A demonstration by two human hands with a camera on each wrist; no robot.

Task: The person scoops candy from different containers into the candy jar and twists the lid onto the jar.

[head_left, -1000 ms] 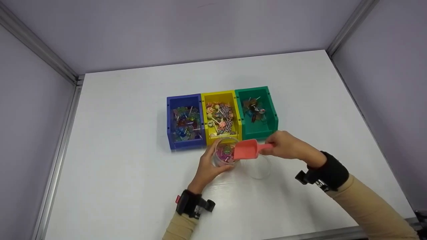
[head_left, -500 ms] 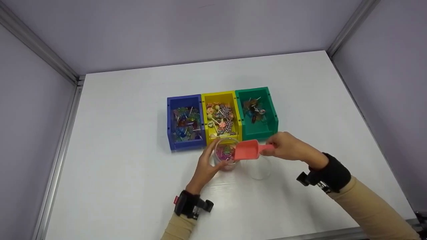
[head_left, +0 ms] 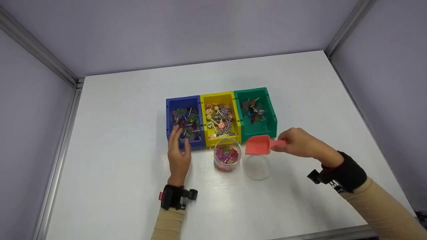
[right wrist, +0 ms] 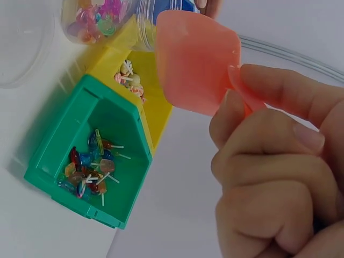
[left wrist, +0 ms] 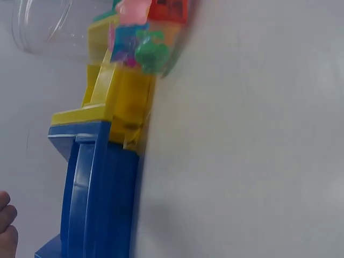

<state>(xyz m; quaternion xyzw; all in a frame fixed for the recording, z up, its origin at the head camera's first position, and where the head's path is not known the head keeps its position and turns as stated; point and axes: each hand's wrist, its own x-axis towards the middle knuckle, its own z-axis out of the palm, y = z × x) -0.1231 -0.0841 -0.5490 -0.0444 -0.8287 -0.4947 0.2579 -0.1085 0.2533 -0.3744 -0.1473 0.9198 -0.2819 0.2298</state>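
Note:
A clear jar (head_left: pixel 227 156) part filled with small colourful candy pieces stands on the table in front of the yellow bin. My left hand (head_left: pixel 179 160) is off the jar, to its left by the front of the blue bin (head_left: pixel 186 146), fingers extended and holding nothing. In the left wrist view only some fingertips (left wrist: pixel 6 226) show at the edge. My right hand (head_left: pixel 298 143) pinches the handle of a coral-pink scoop (head_left: pixel 258 145), right of the jar. No candy shows in the scoop. Beneath the scoop lies a round clear lid (head_left: pixel 257 168).
Three joined bins form a row behind the jar. Mixed candies fill part of the blue one; lollipop-like pieces lie in the yellow bin (head_left: pixel 220 97) and the green bin (head_left: pixel 253 130). Pale panels (head_left: pixel 200 33) wall the white table (head_left: pixel 126 133) at the back and sides.
My left hand has let go of the jar and moved left toward the blue bin. My right hand has drawn the scoop rightward, away from the jar's mouth.

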